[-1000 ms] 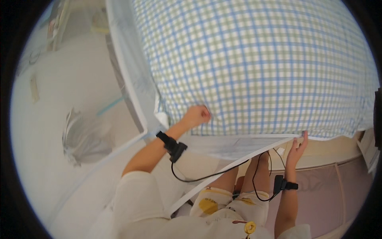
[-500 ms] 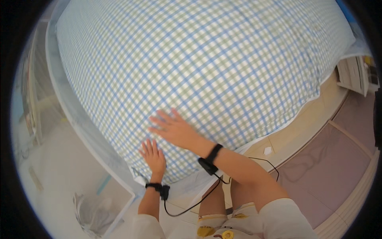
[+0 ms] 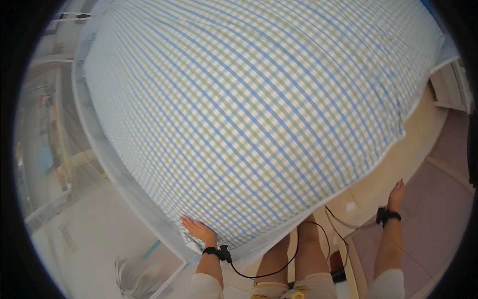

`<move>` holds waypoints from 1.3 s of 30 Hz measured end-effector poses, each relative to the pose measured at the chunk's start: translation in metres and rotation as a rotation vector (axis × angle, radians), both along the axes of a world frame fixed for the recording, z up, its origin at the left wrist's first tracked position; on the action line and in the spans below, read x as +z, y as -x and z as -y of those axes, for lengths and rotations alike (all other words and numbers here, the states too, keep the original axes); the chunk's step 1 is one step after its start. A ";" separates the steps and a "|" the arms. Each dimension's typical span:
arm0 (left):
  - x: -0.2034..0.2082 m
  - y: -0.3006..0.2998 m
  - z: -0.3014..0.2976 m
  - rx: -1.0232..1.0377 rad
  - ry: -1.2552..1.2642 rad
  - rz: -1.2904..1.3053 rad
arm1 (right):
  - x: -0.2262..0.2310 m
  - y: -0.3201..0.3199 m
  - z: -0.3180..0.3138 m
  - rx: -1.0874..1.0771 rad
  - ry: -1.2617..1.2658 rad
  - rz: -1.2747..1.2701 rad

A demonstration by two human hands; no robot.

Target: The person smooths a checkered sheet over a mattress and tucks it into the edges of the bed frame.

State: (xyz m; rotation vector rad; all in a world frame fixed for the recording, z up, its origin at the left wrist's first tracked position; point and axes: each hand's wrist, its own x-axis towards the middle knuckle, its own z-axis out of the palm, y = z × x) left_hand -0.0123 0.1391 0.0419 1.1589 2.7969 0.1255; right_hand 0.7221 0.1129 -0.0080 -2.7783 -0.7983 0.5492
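A blue, green and white checked sheet point(image 3: 269, 109) spreads over a large bed and fills most of the view. My left hand point(image 3: 199, 230) lies flat on the sheet's near left corner, fingers stretched and nothing held. Off the bed to the right, over the floor, is my right hand point(image 3: 396, 197); it is seen edge-on with its fingers extended, and no object shows in it. A pale blue border point(image 3: 107, 164) runs along the bed's left side, beyond the sheet's edge.
Black cables point(image 3: 269, 274) run from bands on both wrists past my legs. A pinkish mat point(image 3: 423, 219) lies on the floor at right, near a pale cabinet point(image 3: 448, 84). Shelving point(image 3: 50, 149) stands at far left; a pale crumpled item point(image 3: 137, 276) lies at lower left.
My right hand has left the sheet and swung out to the right, beyond the bed's edge. My left hand has shifted toward the near corner. The view has turned somewhat.
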 end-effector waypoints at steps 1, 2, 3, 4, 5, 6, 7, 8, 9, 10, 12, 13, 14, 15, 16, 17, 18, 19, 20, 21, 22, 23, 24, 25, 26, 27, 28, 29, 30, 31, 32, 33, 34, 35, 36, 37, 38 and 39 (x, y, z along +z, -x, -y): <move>0.008 -0.007 -0.030 -0.006 0.010 0.032 | -0.004 0.010 0.006 0.002 -0.005 -0.017; 0.017 -0.013 -0.061 -0.012 0.025 0.063 | -0.010 0.018 0.017 0.060 -0.038 -0.035; 0.023 -0.017 -0.092 -0.019 0.036 0.092 | -0.015 0.029 0.025 0.117 -0.077 -0.053; 0.031 -0.012 -0.118 -0.019 0.043 0.108 | -0.018 0.050 0.027 0.099 -0.096 -0.122; 0.018 0.000 -0.146 -0.071 -0.014 0.069 | -0.018 0.069 0.029 0.080 -0.112 -0.191; 0.006 0.016 -0.184 -0.151 -0.120 -0.038 | -0.018 0.092 0.030 0.090 -0.122 -0.245; -0.002 0.034 -0.230 -0.268 -0.247 -0.198 | -0.019 0.120 0.031 0.050 -0.126 -0.359; -0.003 0.050 -0.269 -0.435 -0.343 -0.356 | -0.020 0.148 0.030 0.011 -0.125 -0.481; -0.042 -0.057 -0.301 -0.404 -0.245 -0.108 | -0.004 0.123 0.047 0.012 -0.085 -0.404; -0.050 -0.158 -0.312 -0.489 -0.152 0.131 | 0.009 0.113 0.057 -0.091 -0.052 -0.404; -0.029 -0.333 -0.305 -0.795 -0.150 0.441 | 0.042 0.121 0.051 -0.258 0.063 -0.454; -0.046 -0.390 -0.274 -1.174 -0.141 0.099 | 0.059 0.142 0.037 -0.309 0.143 -0.515; -0.037 -0.460 -0.238 -0.982 -0.151 1.033 | 0.058 0.148 0.045 -0.313 0.185 -0.479; -0.022 -0.512 -0.200 -1.213 -0.131 1.052 | 0.059 0.154 0.055 -0.317 0.234 -0.443; -0.027 -0.561 -0.149 -1.241 0.224 1.075 | 0.057 0.155 0.069 -0.309 0.274 -0.408; -0.024 -0.576 -0.111 -1.168 0.344 1.218 | 0.051 0.153 0.077 -0.299 0.281 -0.415; -0.018 -0.591 -0.069 -1.074 0.463 1.392 | 0.047 0.149 0.100 -0.308 0.282 -0.392; -0.012 -0.604 -0.032 -0.953 0.568 1.525 | 0.046 0.142 0.112 -0.298 0.272 -0.399; -0.009 -0.604 -0.030 -1.254 0.259 1.589 | 0.041 0.131 0.119 -0.291 0.256 -0.424; -0.005 -0.603 -0.025 -1.494 -0.102 1.599 | 0.037 0.117 0.127 -0.279 0.246 -0.446; 0.010 -0.576 -0.064 -1.562 0.049 1.547 | 0.032 0.098 0.140 -0.273 0.238 -0.437; 0.012 -0.516 -0.116 -1.550 0.030 1.376 | 0.023 0.083 0.154 -0.251 0.228 -0.426; 0.017 -0.440 -0.171 -1.480 -0.021 1.085 | 0.014 0.092 0.148 -0.208 0.196 -0.467; 0.007 -0.372 -0.215 -1.334 -0.092 0.782 | 0.013 0.100 0.137 -0.201 0.184 -0.487; -0.005 -0.311 -0.257 -1.158 -0.181 0.501 | 0.022 0.109 0.129 -0.282 0.162 -0.491; 0.012 -0.228 -0.308 -0.968 -0.245 0.210 | 0.030 0.137 0.105 -0.355 0.122 -0.552; 0.000 -0.167 -0.344 -0.848 -0.313 0.026 | 0.032 0.139 0.109 -0.361 0.129 -0.549; 0.001 -0.107 -0.372 -0.789 -0.357 -0.099 | 0.029 0.141 0.112 -0.348 0.113 -0.607; 0.000 -0.082 -0.386 -0.547 -0.250 -0.145 | 0.028 0.137 0.117 -0.339 0.098 -0.632; -0.011 -0.117 -0.382 -0.300 -0.072 -0.178 | 0.034 0.124 0.124 -0.365 0.139 -0.614; -0.014 -0.105 -0.389 -0.587 -0.024 -0.286 | 0.036 0.139 0.125 -0.370 0.129 -0.630; -0.015 -0.094 -0.404 -0.870 0.029 -0.402 | 0.037 0.156 0.123 -0.387 0.131 -0.677; -0.047 -0.187 -0.376 -0.657 -0.106 0.177 | 0.044 0.152 0.135 -0.400 0.176 -0.649; -0.056 -0.290 -0.354 -0.379 -0.336 0.680 | 0.049 0.143 0.149 -0.393 0.199 -0.603; -0.077 -0.332 -0.341 -0.913 -0.061 0.311 | 0.043 0.152 0.155 -0.350 0.190 -0.615; -0.072 -0.417 -0.295 -1.065 -0.173 0.507 | 0.035 0.149 0.163 -0.314 0.194 -0.586; -0.054 -0.484 -0.257 -1.234 -0.241 0.664 | 0.029 0.164 0.158 -0.291 0.188 -0.615; -0.047 -0.541 -0.205 -1.364 -0.159 0.798 | 0.030 0.170 0.159 -0.293 0.194 -0.632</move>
